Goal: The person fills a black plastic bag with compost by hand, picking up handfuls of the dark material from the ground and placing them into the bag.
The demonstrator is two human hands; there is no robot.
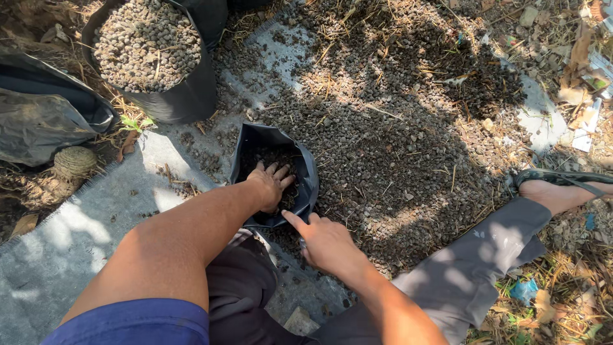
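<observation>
A small black plastic grow bag (305, 169) stands open on the ground in front of me, partly filled with dark pellets. My left hand (271, 184) is inside its mouth, fingers spread flat on the pellets. Close by at the bag's near rim, my right hand (324, 241) has its index finger stretched toward the plastic edge; whether it grips the rim is unclear. A wide spread of the same dark pellets (396, 128) covers the ground to the right of the bag.
A larger black bag (185, 96) full of pellets stands at the upper left. A crumpled dark sack (45, 121) lies at the left edge. Grey sheeting (83, 230) covers the ground. My sandalled foot (562, 188) rests at right among dry leaves and litter.
</observation>
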